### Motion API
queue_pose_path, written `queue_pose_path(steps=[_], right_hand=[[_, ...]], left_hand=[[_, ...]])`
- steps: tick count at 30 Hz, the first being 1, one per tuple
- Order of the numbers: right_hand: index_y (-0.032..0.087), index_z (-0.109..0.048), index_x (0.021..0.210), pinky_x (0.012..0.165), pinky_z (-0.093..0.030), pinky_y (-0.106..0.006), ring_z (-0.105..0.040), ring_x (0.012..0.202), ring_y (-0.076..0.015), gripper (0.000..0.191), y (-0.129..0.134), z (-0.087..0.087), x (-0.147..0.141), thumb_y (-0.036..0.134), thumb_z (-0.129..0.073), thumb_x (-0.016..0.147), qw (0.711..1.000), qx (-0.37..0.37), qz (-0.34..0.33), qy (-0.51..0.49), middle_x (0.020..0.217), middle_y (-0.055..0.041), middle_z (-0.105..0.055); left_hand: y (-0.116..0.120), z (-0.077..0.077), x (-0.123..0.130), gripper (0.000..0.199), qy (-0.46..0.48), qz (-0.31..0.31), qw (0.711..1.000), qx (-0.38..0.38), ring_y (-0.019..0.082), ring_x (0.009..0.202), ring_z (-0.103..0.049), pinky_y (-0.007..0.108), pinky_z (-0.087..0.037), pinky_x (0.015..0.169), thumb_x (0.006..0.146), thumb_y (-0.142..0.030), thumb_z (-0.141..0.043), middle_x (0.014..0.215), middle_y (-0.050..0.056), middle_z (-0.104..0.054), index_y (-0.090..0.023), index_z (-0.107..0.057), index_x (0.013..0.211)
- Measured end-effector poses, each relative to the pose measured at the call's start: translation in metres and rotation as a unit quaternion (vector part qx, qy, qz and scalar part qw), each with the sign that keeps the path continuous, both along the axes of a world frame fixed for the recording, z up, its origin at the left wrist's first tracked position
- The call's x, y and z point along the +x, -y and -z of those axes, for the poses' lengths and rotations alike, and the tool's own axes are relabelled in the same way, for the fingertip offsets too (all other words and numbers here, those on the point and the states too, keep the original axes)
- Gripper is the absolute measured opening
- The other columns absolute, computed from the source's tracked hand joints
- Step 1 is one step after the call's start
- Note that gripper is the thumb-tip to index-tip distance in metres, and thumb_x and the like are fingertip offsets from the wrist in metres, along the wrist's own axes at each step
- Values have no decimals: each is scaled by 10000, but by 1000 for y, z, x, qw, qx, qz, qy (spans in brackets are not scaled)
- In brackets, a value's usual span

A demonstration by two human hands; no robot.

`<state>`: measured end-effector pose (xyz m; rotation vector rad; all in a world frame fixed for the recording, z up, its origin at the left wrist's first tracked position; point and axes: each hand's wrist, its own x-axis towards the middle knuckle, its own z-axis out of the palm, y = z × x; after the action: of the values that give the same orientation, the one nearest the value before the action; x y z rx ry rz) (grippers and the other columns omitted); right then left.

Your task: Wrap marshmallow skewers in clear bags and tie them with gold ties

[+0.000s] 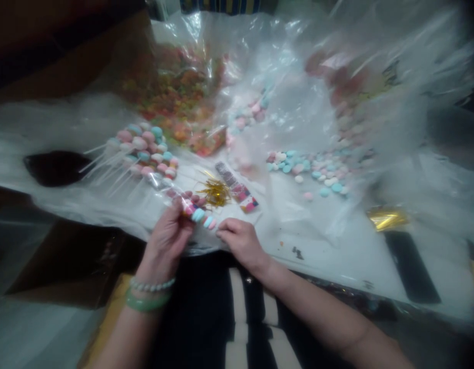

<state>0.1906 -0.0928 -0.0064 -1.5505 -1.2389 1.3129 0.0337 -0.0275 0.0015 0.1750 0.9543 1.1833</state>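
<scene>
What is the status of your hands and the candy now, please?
Left hand pinching pastel candy skewer. Right hand close by its tip. Gold tinsel ties just beyond, not in the way.

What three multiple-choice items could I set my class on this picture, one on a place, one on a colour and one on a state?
1. Where does the gold tinsel lie?
A. On the floor
B. On the plastic sheet
C. Around a wrist

2. What colour is the bangle beside the beaded bracelet?
A. Red
B. Gold
C. Green

3. What is the left hand doing?
A. Pinching a candy stick
B. Lying flat and holding nothing
C. Resting inside a glove

Answers:
1. B, because the tinsel sits on the plastic in front of the person.
2. C, because the smooth band shows green.
3. A, because its bare fingers close around the stick of pastel candies.
</scene>
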Motion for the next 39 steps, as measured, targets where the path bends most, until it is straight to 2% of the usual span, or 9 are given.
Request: queue_pose_path(steps=[4, 12, 14, 17, 20, 24, 29, 34, 39], right_hand=[[182, -579, 725, 385, -215, -185, -326, 378, -61, 68, -5, 5, 2, 206, -641, 713, 935, -228, 0, -273, 477, 81, -453], [166, -534, 798, 364, -124, -125, -133, 363, -24, 89, -15, 19, 18, 142, -531, 884, 756, -386, -120, -515, 492, 117, -349], [171, -540, 803, 367, -116, -139, -126, 366, -28, 68, -13, 18, 15, 159, -551, 869, 778, -371, -117, -493, 498, 119, -348], [181, -580, 794, 394, -162, -169, -220, 381, -46, 24, -8, 12, 7, 176, -602, 803, 900, -267, -52, -340, 496, 105, -395], [188, -628, 748, 528, -324, -201, -441, 524, -91, 79, -2, 6, 1, 154, -586, 805, 996, -52, -23, -64, 560, 51, -507], [181, -660, 800, 664, -367, -260, -550, 700, -149, 197, 6, 5, 1, 107, -489, 864, 944, 185, -109, 251, 758, -39, -666], [165, -674, 957, 604, -313, -287, -539, 645, -161, 248, 10, 10, 0, 84, -454, 878, 872, 259, -160, 383, 755, -57, -678], [171, -679, 944, 629, -330, -281, -578, 698, -169, 238, 5, 10, 2, 79, -478, 857, 887, 237, -143, 371, 801, -61, -704], [204, -667, 791, 660, -349, -249, -578, 709, -144, 193, -4, 3, 10, 134, -522, 897, 944, 152, -108, 272, 785, -13, -705]], left_hand=[[4, 6, -4, 204, -6, 33, 999, 33, 220, 911, -726, 340, -586, 880, 805, -204, -778, 942, 89, -746, -125, -691, 973], [8, 4, 0, 225, -19, 51, 998, 36, 216, 879, -723, 324, -587, 851, 778, -185, -798, 915, 99, -745, -100, -706, 965], [9, 3, 2, 187, -18, 54, 998, 27, 216, 874, -723, 333, -593, 841, 803, -182, -773, 907, 94, -743, -108, -706, 961], [8, 1, 3, 151, -17, 58, 998, 17, 218, 884, -719, 337, -595, 832, 833, -200, -743, 896, 97, -736, -111, -701, 946], [7, 1, 4, 151, -28, 51, 998, 22, 226, 894, -714, 341, -593, 829, 831, -213, -741, 887, 97, -727, -109, -695, 932], [6, 2, 5, 115, -51, 36, 998, -8, 228, 857, -708, 378, -600, 801, 844, -209, -720, 872, 93, -726, -123, -686, 912], [6, -1, 7, 89, -42, 30, 998, -33, 217, 822, -703, 395, -594, 836, 877, -209, -676, 842, 91, -720, -124, -672, 855], [7, -3, 4, 171, -42, 59, 997, -21, 208, 806, -703, 347, -599, 786, 924, -251, -622, 826, 90, -719, -124, -683, 827], [3, 0, -11, 188, -57, 80, 993, -64, 213, 772, -702, 359, -615, 755, 930, -253, -616, 833, 112, -738, -117, -708, 839]])
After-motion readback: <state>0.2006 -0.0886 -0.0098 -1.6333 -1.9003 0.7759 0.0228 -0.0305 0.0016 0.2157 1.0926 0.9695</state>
